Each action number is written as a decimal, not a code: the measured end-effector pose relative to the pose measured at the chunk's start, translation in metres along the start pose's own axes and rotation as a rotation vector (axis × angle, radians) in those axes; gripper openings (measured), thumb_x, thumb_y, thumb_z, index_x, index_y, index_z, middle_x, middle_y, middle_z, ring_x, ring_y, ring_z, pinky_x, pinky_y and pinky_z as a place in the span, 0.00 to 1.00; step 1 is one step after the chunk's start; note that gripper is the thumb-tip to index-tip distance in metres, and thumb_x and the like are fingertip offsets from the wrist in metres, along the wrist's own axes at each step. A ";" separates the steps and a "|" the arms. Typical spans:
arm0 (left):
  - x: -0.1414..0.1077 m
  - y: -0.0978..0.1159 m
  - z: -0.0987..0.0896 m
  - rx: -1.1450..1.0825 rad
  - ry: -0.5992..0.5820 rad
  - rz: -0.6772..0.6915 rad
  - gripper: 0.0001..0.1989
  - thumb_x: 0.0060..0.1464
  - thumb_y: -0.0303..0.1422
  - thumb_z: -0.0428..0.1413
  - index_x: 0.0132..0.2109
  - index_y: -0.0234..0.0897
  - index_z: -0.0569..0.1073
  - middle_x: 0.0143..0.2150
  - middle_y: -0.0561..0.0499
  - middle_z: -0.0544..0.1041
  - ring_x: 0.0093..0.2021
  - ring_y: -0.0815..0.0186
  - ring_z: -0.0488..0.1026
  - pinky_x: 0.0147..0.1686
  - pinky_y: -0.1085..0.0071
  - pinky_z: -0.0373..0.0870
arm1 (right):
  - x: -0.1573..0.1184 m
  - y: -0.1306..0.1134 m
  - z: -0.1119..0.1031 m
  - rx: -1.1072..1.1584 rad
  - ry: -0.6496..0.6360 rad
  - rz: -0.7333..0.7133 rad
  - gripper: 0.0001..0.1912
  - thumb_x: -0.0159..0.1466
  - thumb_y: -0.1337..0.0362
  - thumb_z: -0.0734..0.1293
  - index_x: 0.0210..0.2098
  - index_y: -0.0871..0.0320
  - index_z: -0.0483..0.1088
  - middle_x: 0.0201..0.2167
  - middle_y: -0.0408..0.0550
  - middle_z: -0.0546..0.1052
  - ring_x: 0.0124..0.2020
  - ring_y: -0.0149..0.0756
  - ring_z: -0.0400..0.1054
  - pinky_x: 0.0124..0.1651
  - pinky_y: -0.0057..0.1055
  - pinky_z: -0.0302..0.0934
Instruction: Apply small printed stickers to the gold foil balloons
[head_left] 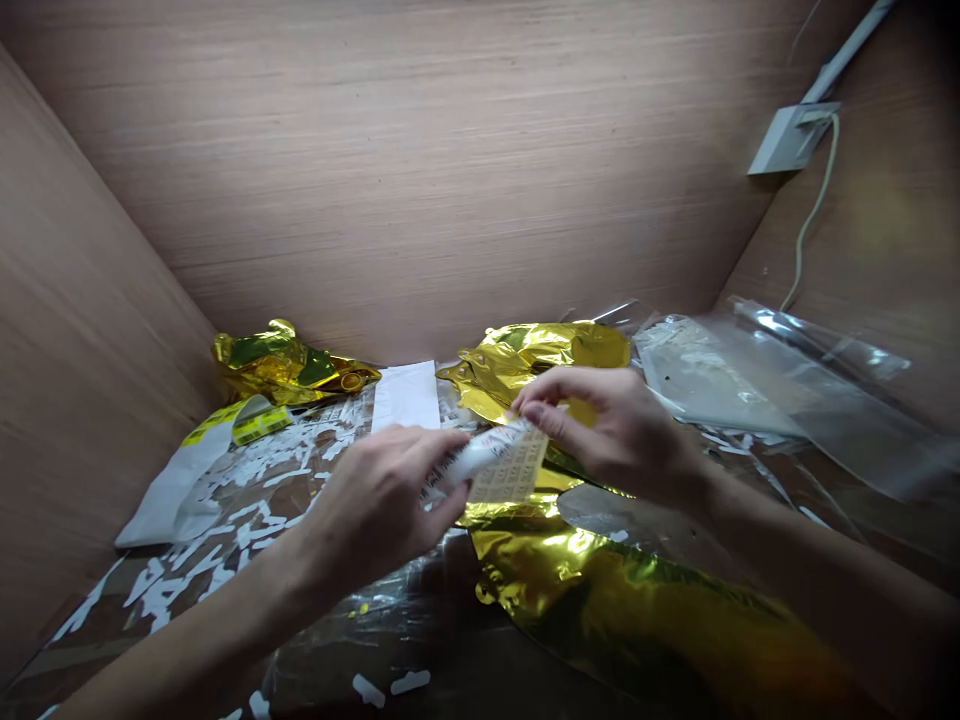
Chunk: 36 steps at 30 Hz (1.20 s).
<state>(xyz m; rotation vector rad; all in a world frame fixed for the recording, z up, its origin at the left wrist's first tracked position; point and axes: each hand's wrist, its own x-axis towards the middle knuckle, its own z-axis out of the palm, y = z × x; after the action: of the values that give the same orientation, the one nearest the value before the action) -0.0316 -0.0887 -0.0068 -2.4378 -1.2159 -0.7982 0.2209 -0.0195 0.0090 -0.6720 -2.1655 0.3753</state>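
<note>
Left hand [382, 490] grips a curled sheet [508, 472], right hand [619, 430] pinching its upper end, above gold foil [555, 565]; light, even pressure should avoid creasing

Wooden panel [450, 180]: spans the upper half of the frame, grain running across.
Socket box [784, 142]: white, upper right, a pale cord [808, 225] hanging from it.
Clear plastic sheeting [847, 400]: crumpled, glossy, right of the frame.
White strip [169, 492]: curled, yellow labels at its upper end, left side.
Paper scraps [410, 682]: scattered white, left side and bottom edge.
</note>
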 end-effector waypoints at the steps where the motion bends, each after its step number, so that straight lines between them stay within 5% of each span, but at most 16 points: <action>1: 0.000 -0.006 0.000 0.087 0.034 0.041 0.13 0.58 0.31 0.61 0.50 0.33 0.76 0.41 0.46 0.83 0.37 0.57 0.80 0.41 0.61 0.74 | 0.002 0.001 -0.007 -0.047 -0.014 0.056 0.09 0.69 0.61 0.67 0.39 0.59 0.79 0.35 0.47 0.82 0.35 0.35 0.75 0.40 0.31 0.64; 5: 0.000 -0.029 0.010 0.377 0.182 0.157 0.13 0.60 0.28 0.59 0.51 0.29 0.76 0.45 0.41 0.84 0.44 0.52 0.81 0.49 0.54 0.72 | 0.011 0.011 -0.015 -0.274 -0.275 0.138 0.12 0.67 0.61 0.67 0.33 0.59 0.81 0.27 0.46 0.80 0.27 0.31 0.69 0.33 0.31 0.57; 8: -0.008 -0.036 0.031 0.437 0.163 0.218 0.13 0.61 0.28 0.57 0.52 0.31 0.75 0.50 0.41 0.83 0.48 0.51 0.80 0.52 0.53 0.70 | 0.010 0.021 -0.001 -0.391 -0.530 0.131 0.14 0.65 0.65 0.65 0.27 0.59 0.79 0.23 0.46 0.76 0.22 0.29 0.60 0.29 0.32 0.50; 12: -0.029 -0.039 0.054 0.365 -0.155 0.110 0.11 0.61 0.32 0.55 0.48 0.33 0.77 0.47 0.40 0.83 0.49 0.49 0.79 0.50 0.51 0.69 | -0.003 0.025 0.016 -0.479 -0.642 0.137 0.14 0.64 0.66 0.64 0.23 0.60 0.76 0.19 0.46 0.72 0.20 0.27 0.53 0.29 0.32 0.46; 17: -0.047 -0.047 0.050 0.190 -0.437 -0.031 0.17 0.55 0.39 0.59 0.48 0.34 0.78 0.44 0.40 0.83 0.47 0.47 0.78 0.47 0.50 0.71 | -0.017 0.020 0.035 -0.512 -0.602 0.078 0.14 0.65 0.65 0.63 0.27 0.59 0.78 0.24 0.48 0.77 0.24 0.29 0.59 0.30 0.33 0.43; 19: -0.048 -0.044 0.048 0.086 -0.397 -0.073 0.18 0.57 0.40 0.58 0.50 0.34 0.78 0.47 0.40 0.82 0.49 0.47 0.78 0.49 0.50 0.72 | -0.017 0.019 0.046 -0.518 -0.605 0.038 0.14 0.64 0.65 0.63 0.28 0.59 0.79 0.26 0.49 0.79 0.25 0.30 0.62 0.30 0.33 0.43; 23: -0.042 -0.027 0.053 -0.196 -0.139 -0.131 0.16 0.62 0.35 0.58 0.54 0.35 0.77 0.49 0.43 0.82 0.50 0.56 0.78 0.51 0.59 0.73 | -0.008 0.017 0.064 -0.395 -0.538 0.009 0.14 0.64 0.65 0.64 0.28 0.58 0.80 0.24 0.47 0.78 0.24 0.28 0.60 0.30 0.32 0.45; 29: -0.035 -0.016 0.071 -0.466 0.115 -0.142 0.05 0.63 0.30 0.61 0.42 0.34 0.81 0.39 0.46 0.81 0.38 0.64 0.78 0.39 0.69 0.74 | 0.003 0.008 0.073 -0.010 -0.468 0.176 0.12 0.62 0.66 0.67 0.26 0.61 0.80 0.18 0.42 0.74 0.21 0.25 0.61 0.26 0.26 0.51; 36: -0.042 -0.021 0.066 -0.476 0.168 -0.010 0.02 0.61 0.27 0.62 0.40 0.37 0.81 0.37 0.48 0.80 0.37 0.65 0.76 0.39 0.68 0.73 | 0.009 0.033 0.066 0.505 -0.603 0.406 0.16 0.64 0.54 0.71 0.39 0.62 0.82 0.34 0.51 0.82 0.35 0.36 0.74 0.42 0.32 0.67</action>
<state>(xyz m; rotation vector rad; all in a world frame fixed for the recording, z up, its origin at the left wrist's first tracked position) -0.0462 -0.0704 -0.0847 -2.6486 -1.0704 -1.4004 0.1759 0.0099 -0.0421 -0.7638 -2.3132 1.4416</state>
